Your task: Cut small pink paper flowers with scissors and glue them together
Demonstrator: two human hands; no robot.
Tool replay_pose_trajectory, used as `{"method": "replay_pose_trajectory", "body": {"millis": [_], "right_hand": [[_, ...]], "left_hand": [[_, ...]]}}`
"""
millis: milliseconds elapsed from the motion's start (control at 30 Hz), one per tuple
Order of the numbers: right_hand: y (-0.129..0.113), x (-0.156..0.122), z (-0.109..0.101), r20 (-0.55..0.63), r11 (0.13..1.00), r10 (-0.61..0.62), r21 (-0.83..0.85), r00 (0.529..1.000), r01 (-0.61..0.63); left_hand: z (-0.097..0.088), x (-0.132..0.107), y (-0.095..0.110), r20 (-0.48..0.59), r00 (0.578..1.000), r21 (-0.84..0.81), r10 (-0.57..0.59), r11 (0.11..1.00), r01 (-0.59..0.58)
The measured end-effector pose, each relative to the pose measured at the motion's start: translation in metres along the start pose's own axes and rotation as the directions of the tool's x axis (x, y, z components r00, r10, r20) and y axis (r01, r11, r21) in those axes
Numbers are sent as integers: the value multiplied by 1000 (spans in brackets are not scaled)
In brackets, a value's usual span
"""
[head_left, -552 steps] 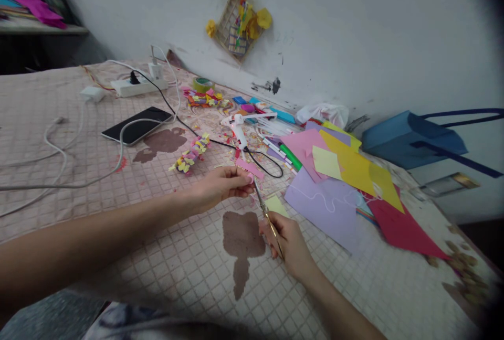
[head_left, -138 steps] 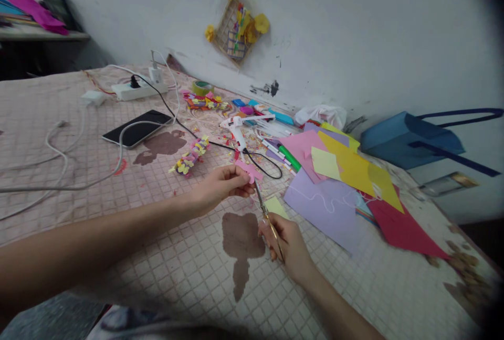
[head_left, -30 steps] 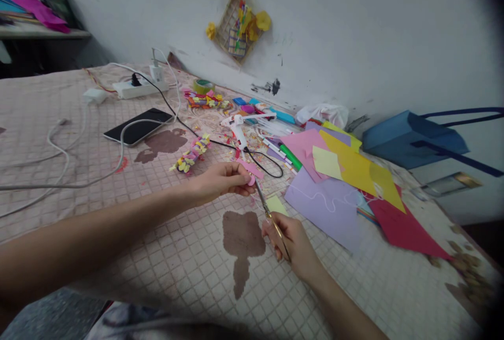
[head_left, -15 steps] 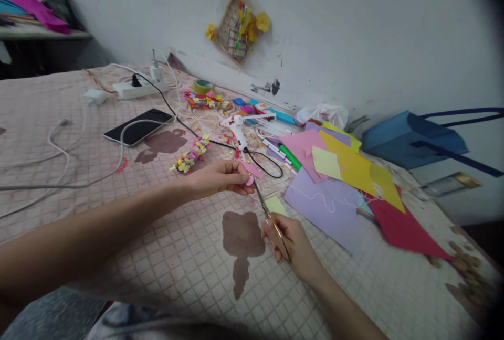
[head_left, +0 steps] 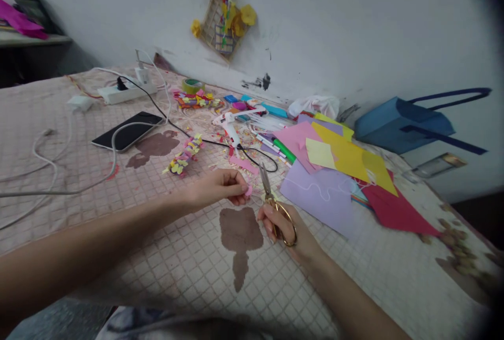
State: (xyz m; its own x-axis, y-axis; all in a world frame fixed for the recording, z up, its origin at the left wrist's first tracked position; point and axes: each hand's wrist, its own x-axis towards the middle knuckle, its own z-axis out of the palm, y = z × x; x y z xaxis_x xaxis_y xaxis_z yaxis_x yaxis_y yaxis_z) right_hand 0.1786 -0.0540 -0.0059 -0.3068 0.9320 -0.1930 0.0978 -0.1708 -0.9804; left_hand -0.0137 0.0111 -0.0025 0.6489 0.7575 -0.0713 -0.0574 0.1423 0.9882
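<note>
Holding gold-handled scissors (head_left: 276, 209) upright, R hand (head_left: 281, 227) has fingers curled closed through the loops, gripping them. L hand (head_left: 214, 189) pinches a small pink paper scrap (head_left: 248, 190) btwn thumb & fingers, fingers closed on it, scrap poking out at the fingertips. Vs. the frame just before, blades have swung up from the scrap & now stand just beside it, not touching, tips pointing to the far side of the bed; they look near shut, hard to tell. A pink paper strip (head_left: 243, 165) lies just past L hand, among paper shreds, near a white hot glue gun (head_left: 231, 133) & its black cord (head_left: 260, 156). Lilac card (head_left: 315, 193) sits right of the scissors; a flower-paper chain (head_left: 183, 156) lies left, on the checked bedcover (head_left: 165, 256).
</note>
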Motion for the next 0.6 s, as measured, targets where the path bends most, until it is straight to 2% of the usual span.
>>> {"method": "replay_pose_trajectory", "body": {"millis": [133,267,433,600], "right_hand": [[1,3,0,-71,996,-61,-64,996,56],[4,6,1,-59,991,-75,-111,995,68],[8,8,0,-60,992,-77,-105,995,71],[10,7,-1,-86,990,-80,-121,993,70]], "left_hand": [[12,-4,-5,2,998,56,-64,996,64],[19,-6,-10,54,993,60,-101,993,98],[20,-7,-12,73,990,61,-118,992,113],[19,-7,-7,26,991,121,-135,984,130]]}}
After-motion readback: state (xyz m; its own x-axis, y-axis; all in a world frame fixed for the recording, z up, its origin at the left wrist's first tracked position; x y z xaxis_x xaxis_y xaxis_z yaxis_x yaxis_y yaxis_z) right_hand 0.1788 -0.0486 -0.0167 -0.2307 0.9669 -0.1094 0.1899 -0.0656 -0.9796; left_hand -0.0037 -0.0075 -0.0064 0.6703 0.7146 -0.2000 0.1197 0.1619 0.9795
